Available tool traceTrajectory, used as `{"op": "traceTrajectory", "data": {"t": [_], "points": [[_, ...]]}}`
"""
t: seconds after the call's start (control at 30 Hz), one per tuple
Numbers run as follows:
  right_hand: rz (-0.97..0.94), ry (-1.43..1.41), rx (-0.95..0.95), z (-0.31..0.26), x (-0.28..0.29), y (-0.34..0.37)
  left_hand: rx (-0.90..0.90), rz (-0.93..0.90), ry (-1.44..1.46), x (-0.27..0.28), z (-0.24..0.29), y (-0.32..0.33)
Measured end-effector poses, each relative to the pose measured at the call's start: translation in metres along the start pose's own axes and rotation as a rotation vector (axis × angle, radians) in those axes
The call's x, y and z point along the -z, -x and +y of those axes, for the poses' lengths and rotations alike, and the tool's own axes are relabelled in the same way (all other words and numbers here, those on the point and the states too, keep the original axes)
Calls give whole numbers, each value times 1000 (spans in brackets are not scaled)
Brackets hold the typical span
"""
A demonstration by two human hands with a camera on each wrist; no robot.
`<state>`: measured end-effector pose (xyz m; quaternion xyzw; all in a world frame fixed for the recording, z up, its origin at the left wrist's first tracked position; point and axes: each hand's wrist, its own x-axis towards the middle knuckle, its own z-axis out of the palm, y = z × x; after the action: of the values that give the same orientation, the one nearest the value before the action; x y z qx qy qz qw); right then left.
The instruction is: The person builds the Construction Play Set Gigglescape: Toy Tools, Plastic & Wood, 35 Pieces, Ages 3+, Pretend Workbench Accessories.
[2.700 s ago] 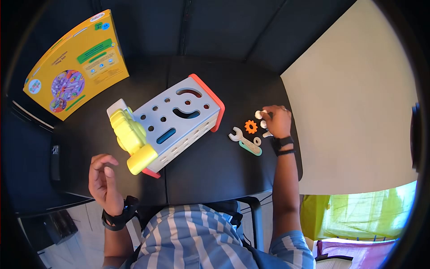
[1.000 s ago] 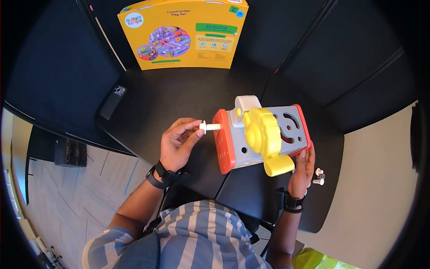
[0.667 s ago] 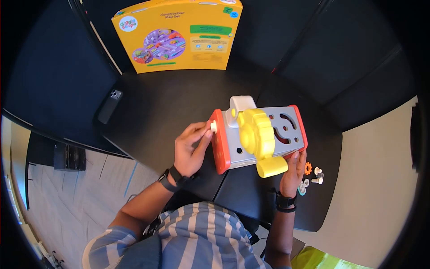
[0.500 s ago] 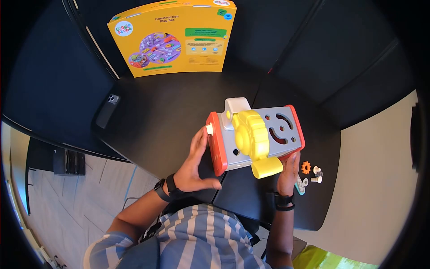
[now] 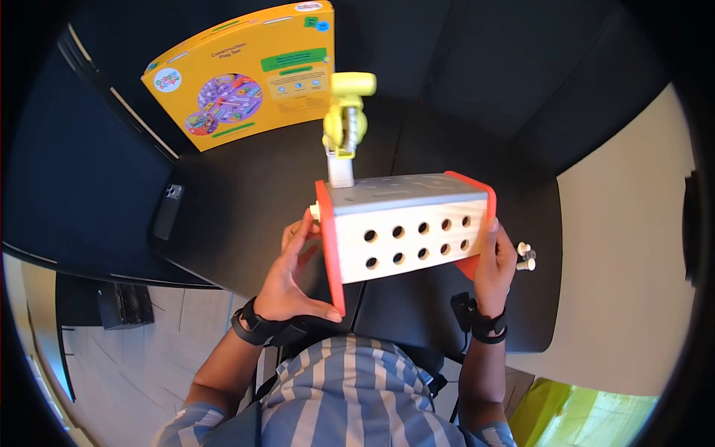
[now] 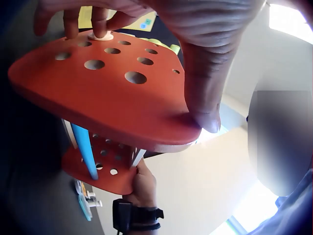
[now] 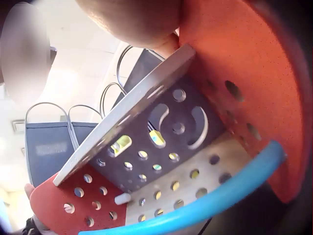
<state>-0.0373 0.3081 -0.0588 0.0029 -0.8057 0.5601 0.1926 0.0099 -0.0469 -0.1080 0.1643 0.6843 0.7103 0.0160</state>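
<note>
Both hands hold a toy box with red ends, a grey top and a wooden side (image 5: 432,243), its holed side facing the head camera. My left hand (image 5: 283,287) lies along the left red end (image 6: 117,98), thumb at its lower corner. One fingertip touches a white bolt head (image 6: 100,36) seated in that end. The bolt's white tip (image 7: 122,199) shows inside the box in the right wrist view. At the right end my right hand (image 5: 494,272) grips the box. A yellow part (image 5: 345,123) stands up from the grey top on a white bracket (image 5: 341,170).
A yellow carton (image 5: 238,82) stands at the back left, with a phone (image 5: 170,212) on the black table (image 5: 223,201) at its left edge. White bolts (image 5: 526,264) lie right of my right hand. A blue bar (image 7: 195,205) spans the box's underside.
The bolt went from my left fingers into the left red end. The box has since tipped back, swinging the yellow part upward, and my left thumb has moved onto the panel's lower corner.
</note>
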Motion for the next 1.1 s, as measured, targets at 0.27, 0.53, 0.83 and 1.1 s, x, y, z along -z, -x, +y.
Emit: {"op": "traceTrajectory", "data": {"t": [0.27,0.53,0.83,1.1], "points": [[-1,315,152,-22,-3,-28,326,90,436,-10,1,6],[-155,341,98,-24,-21,-66,468,151,479,-27,30,-11],[-147,-228,-58,22,-39,-63,419,388,761,-40,21,-19],[13,177,22,14,48,17,336,473,731,-40,12,-12]]}}
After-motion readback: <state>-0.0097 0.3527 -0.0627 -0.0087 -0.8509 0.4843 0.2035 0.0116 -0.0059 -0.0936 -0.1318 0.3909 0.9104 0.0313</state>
